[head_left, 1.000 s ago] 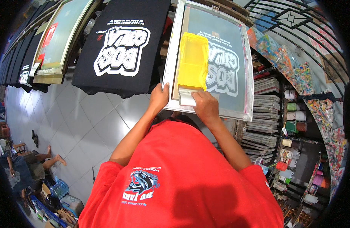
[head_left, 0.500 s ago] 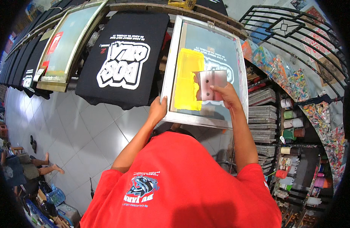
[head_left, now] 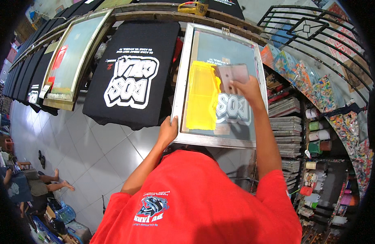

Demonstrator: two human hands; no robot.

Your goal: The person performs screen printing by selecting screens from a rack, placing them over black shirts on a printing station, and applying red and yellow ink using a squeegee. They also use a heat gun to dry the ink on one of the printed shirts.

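Observation:
An aluminium-framed mesh screen [head_left: 214,42] lies in front of me, with a band of yellow ink [head_left: 201,103] on its left part and white lettering showing beside it. My left hand [head_left: 167,130] grips the frame's lower left edge. My right hand [head_left: 246,87] holds a metal spreader [head_left: 232,73], blurred, over the upper middle of the screen at the right of the yellow ink. To the left, a black T-shirt [head_left: 128,40] with white printed lettering lies on a platen.
Another framed screen [head_left: 78,49] and more black shirts [head_left: 22,75] line the rack leftward. A yellow tool [head_left: 191,9] sits behind. A barred grille [head_left: 305,28], stacked frames [head_left: 283,130] and ink pots [head_left: 317,134] are at right. A person's bare legs [head_left: 57,185] show lower left.
My right hand has moved up the screen with the spreader, away from me and to the right. The yellow ink's right edge has changed shape. My left hand stays on the frame.

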